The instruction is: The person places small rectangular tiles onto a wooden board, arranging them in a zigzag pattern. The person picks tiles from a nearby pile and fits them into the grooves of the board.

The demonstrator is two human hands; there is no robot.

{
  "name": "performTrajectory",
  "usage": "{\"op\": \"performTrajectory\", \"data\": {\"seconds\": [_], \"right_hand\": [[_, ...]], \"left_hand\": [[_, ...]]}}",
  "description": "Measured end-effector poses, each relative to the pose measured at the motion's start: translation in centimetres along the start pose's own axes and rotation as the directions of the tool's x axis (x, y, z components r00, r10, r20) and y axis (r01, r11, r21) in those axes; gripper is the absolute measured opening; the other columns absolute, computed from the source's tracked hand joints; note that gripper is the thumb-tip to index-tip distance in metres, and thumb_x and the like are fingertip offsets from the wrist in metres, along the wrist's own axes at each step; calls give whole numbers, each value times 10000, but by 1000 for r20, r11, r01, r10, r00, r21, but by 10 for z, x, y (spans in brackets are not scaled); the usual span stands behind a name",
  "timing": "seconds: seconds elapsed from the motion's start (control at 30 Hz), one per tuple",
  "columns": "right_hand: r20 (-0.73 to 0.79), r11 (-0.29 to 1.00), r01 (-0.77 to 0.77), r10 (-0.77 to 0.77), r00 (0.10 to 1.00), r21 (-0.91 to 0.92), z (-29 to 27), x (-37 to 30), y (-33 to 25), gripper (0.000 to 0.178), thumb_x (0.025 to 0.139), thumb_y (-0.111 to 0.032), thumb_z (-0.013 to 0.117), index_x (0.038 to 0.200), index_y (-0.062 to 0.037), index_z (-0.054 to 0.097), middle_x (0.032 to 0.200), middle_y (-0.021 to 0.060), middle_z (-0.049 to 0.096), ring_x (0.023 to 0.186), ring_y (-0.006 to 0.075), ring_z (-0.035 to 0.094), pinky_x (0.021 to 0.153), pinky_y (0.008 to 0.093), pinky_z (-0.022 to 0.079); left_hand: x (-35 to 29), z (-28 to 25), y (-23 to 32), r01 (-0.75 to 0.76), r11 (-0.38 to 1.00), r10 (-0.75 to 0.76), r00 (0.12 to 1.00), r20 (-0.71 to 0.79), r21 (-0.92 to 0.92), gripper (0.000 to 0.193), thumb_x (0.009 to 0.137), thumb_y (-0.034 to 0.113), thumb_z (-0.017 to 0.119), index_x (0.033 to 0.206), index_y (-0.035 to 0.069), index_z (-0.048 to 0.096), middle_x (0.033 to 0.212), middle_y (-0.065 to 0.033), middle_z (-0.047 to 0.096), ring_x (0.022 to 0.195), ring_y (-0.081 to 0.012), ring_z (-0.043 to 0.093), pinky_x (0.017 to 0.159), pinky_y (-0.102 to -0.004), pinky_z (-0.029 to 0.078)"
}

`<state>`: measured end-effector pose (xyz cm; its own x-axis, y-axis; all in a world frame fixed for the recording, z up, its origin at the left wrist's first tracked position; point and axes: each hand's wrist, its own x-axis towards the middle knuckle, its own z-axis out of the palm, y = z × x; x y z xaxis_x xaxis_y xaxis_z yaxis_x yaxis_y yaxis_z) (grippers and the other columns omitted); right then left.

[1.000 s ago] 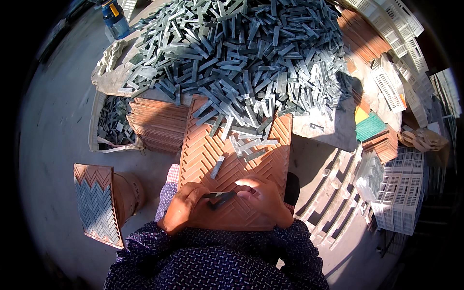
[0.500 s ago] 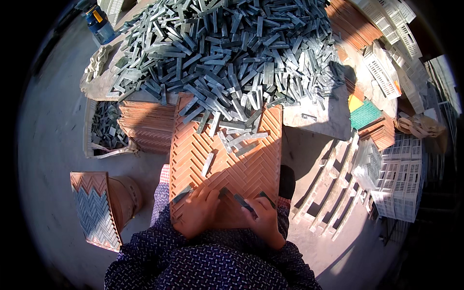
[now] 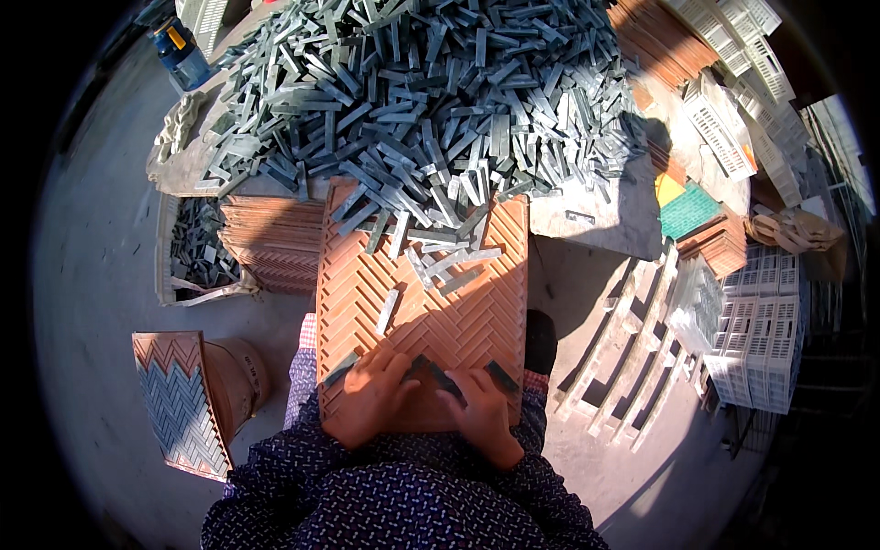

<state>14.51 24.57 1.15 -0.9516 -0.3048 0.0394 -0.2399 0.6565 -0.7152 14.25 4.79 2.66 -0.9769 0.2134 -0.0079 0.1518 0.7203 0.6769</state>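
Observation:
A terracotta-coloured tray [image 3: 367,275] with herringbone grooves lies across my lap, its far end under the heap of grey-green stone strips [image 3: 394,101]. Near the tray's close edge, my left hand [image 3: 367,399] bends over the grooves, its index finger and thumb closing on a dark strip [image 3: 417,366]. Another strip [image 3: 342,368] lies by its outer side. My right hand [image 3: 483,412] has a strip [image 3: 446,382] between thumb and fingers, against the tray. Just beyond its fingertips rests one more dark strip [image 3: 500,375]. Several loose strips lie farther up the tray.
At the left, a panel filled with herringbone strips [image 3: 183,399] leans on a round drum [image 3: 234,376]. Behind it stand a crate of strips [image 3: 165,247] and stacked trays [image 3: 275,234]. A wooden pallet [image 3: 632,339] and white plastic crates [image 3: 756,339] are at the right.
My right hand has shifted slightly left with its strip, closer to my left hand. The strip beyond its fingertips now shows more. The whole view has moved a little.

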Motion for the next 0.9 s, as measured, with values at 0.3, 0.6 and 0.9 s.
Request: {"op": "performTrajectory", "data": {"seconds": [0.3,0.6,0.9], "right_hand": [[66,996,41,-36,997,-84,0,9,-8,267,758,-105,729,995,-7,655,877,119,614,776,278,631,648,354,513],[-90,927,220,-258,962,-303,-31,115,10,309,771,-62,676,1075,-88,624,982,77,621,855,265,626,713,364,511],[31,969,197,-195,980,-150,-38,96,18,237,799,-59,675,1029,-24,632,907,83,630,771,206,624,680,319,504]], "left_hand": [[2,5,0,-3,1000,3,1000,0,8,299,755,86,677,1031,56,565,945,-131,568,901,-326,587,750,-407,494],[33,-6,-20,49,997,-36,981,-189,65,377,772,115,680,1106,38,523,941,-159,581,872,-364,581,734,-438,489],[39,10,-48,61,995,-35,958,-284,83,486,769,99,678,1194,35,453,975,-201,566,877,-393,568,755,-453,477]]}}
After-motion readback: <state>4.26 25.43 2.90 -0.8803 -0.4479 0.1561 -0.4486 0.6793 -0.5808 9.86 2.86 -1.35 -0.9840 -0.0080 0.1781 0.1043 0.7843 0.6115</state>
